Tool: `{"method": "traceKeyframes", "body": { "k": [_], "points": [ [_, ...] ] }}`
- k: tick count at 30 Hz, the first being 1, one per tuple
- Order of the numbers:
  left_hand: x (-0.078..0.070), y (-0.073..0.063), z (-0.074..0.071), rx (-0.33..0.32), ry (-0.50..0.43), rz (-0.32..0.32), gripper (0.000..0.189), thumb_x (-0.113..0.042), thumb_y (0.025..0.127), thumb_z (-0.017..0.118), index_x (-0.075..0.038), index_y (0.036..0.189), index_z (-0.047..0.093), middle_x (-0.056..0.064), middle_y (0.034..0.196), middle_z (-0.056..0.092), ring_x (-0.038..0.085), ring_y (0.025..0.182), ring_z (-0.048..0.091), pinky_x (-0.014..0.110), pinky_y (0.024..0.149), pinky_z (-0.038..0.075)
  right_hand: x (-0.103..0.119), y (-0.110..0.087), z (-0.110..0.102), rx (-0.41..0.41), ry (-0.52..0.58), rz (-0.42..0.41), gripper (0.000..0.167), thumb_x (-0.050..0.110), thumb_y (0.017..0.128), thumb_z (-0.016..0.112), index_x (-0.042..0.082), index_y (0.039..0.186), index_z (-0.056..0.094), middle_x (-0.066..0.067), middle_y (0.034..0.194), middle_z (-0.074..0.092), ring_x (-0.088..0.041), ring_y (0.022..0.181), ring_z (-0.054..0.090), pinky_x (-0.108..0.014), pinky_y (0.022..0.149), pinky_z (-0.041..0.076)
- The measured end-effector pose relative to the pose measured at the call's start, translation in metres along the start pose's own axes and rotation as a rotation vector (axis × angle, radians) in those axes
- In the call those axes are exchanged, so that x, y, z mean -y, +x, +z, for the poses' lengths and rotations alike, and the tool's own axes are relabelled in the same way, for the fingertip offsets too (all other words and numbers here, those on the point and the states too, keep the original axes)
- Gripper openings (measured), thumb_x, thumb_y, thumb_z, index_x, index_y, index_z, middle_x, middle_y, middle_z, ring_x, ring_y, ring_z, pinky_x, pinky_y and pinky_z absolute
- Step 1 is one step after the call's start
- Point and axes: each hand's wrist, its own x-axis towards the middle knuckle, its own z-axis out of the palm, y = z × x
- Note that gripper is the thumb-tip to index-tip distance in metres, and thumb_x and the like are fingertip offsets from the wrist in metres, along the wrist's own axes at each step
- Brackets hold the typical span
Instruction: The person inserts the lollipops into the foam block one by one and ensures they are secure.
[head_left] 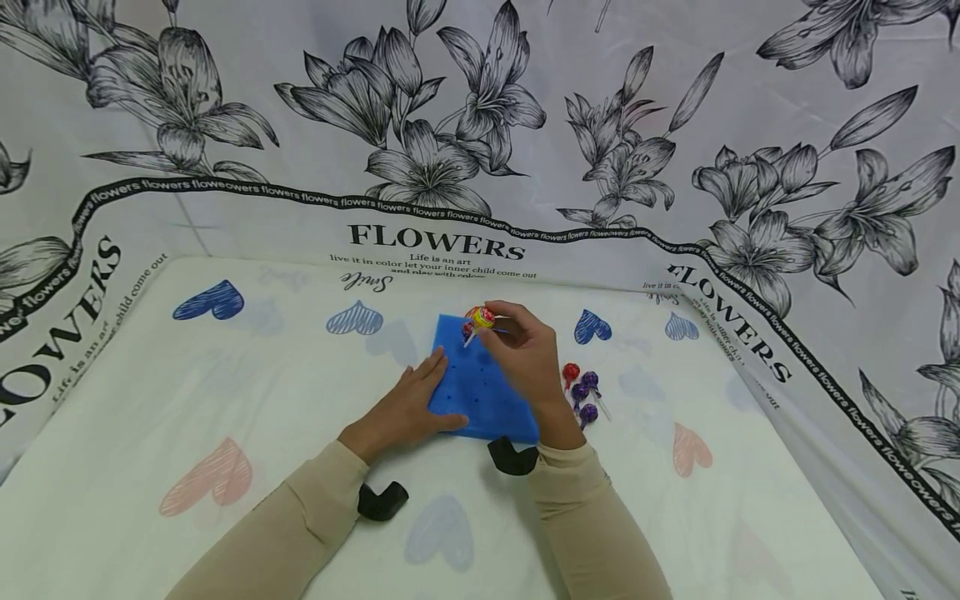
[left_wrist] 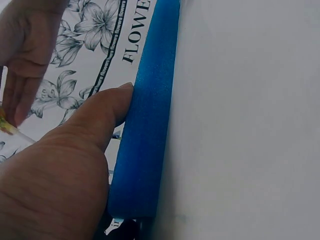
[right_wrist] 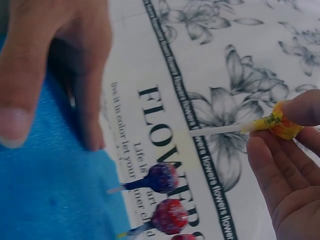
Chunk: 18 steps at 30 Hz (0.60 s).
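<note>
My right hand (head_left: pixel 528 354) pinches a yellow lollipop (right_wrist: pixel 286 120) by its wrapped head, above the far part of a blue foam block (head_left: pixel 480 412). Its white stick juts out from the fingers, clear of the block in the right wrist view. My left hand (head_left: pixel 408 408) rests on the block's left side with fingers extended, the thumb (left_wrist: pixel 105 110) against its near edge. Small holes dot the block's top. Along its far edge stand a purple lollipop (right_wrist: pixel 162 177) and a red lollipop (right_wrist: pixel 170 216), sticks down in the foam; another red head is cut off by the frame.
Right of the block lie a red lollipop (head_left: pixel 571 372) and several purple lollipops (head_left: pixel 589 412) on the heart-printed white tablecloth (head_left: pixel 300 400). A flower-printed curtain (head_left: pixel 637 108) rises behind. Black wrist-camera pieces (head_left: pixel 382 501) sit by both sleeves.
</note>
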Motion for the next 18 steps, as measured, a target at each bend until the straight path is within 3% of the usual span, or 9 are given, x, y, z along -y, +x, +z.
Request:
{"method": "traceKeyframes", "body": {
  "k": [10, 18],
  "points": [
    [0.000, 0.000, 0.001, -0.008, 0.009, -0.002, 0.105, -0.058, 0.081, 0.070, -0.004, 0.154, 0.017, 0.007, 0.161, 0.006, 0.030, 0.144, 0.010, 0.046, 0.114, 0.006, -0.010, -0.005, 0.014, 0.049, -0.066, 0.054, 0.032, -0.014, 0.086, 0.064, -0.018, 0.116, 0.057, -0.031, 0.111, 0.061, -0.045, 0.096, 0.063, -0.054, 0.084, 0.050],
    [0.002, 0.002, 0.001, -0.003, 0.018, 0.008, 0.105, -0.059, 0.081, 0.068, -0.003, 0.154, 0.016, 0.007, 0.161, 0.005, 0.029, 0.144, 0.010, 0.046, 0.114, 0.006, -0.022, -0.009, 0.021, 0.051, -0.216, 0.046, 0.029, -0.010, 0.086, 0.065, -0.011, 0.115, 0.062, -0.024, 0.108, 0.065, -0.035, 0.091, 0.067, -0.042, 0.081, 0.055]
  ]
}}
